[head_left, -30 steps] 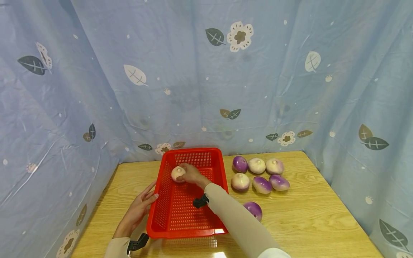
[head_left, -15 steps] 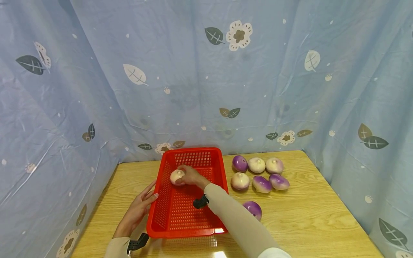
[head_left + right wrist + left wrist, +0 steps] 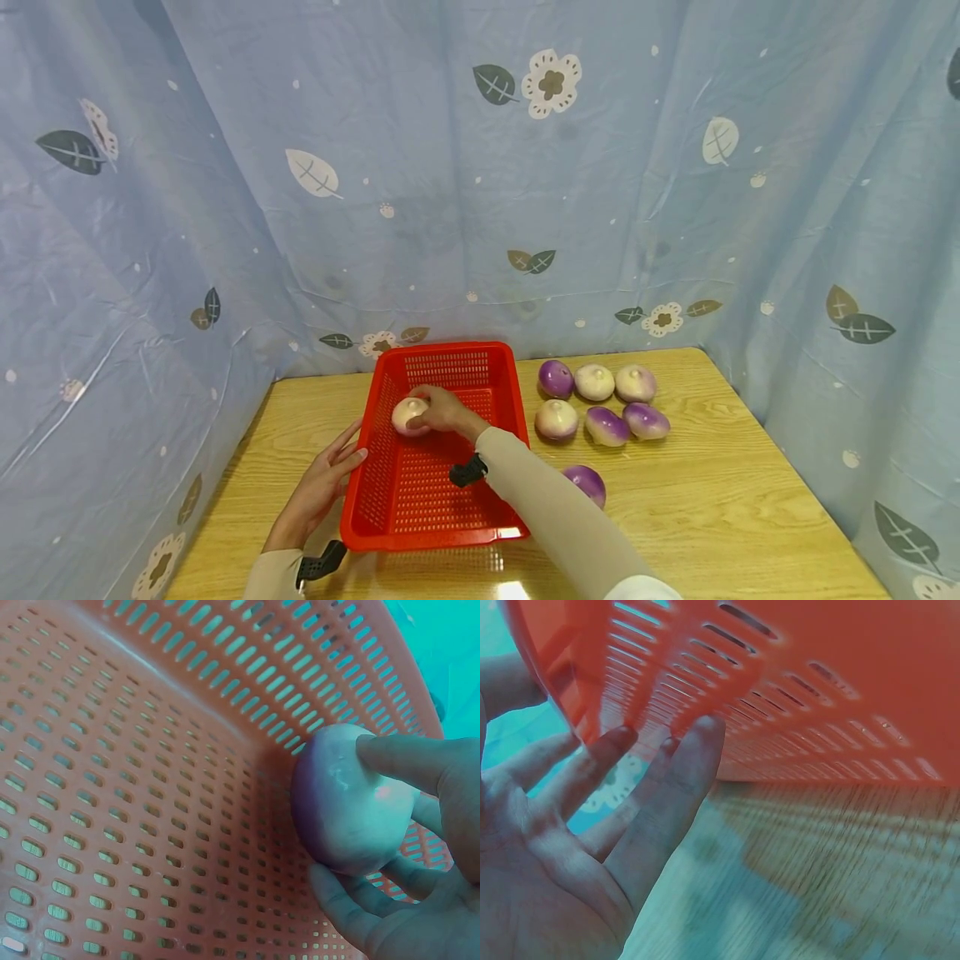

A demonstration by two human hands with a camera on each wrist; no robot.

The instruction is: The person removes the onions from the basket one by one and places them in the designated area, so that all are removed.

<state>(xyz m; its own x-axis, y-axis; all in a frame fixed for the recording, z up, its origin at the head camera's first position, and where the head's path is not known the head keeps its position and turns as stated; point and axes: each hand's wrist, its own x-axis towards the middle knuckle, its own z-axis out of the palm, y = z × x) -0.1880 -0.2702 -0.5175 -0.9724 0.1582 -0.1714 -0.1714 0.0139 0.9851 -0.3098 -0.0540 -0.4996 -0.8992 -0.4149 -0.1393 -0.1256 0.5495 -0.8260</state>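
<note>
A purple-and-white turnip [image 3: 408,417], glossy and rounded, is in the far left part of the red plastic basket [image 3: 435,542]. My right hand [image 3: 446,411] grips it; in the right wrist view the thumb lies on the pale side of the turnip [image 3: 360,802] and fingers curl beneath. Its purple side faces the basket wall. My left hand [image 3: 322,487] holds the basket's left side. In the left wrist view, its fingers touch the slotted outer wall of the basket [image 3: 795,697] and the thumb goes over the rim, tip hidden.
Several more turnips stand on the wooden table [image 3: 712,467] right of the basket, in two rough rows, among them a pale turnip [image 3: 557,419]. A purple turnip [image 3: 587,483] lies nearer, partly behind the right sleeve [image 3: 562,508]. A blue patterned curtain [image 3: 420,217] hangs around the table.
My right hand has shifted the turnip slightly left and toward me inside the basket. My left hand stays on the basket's side.
</note>
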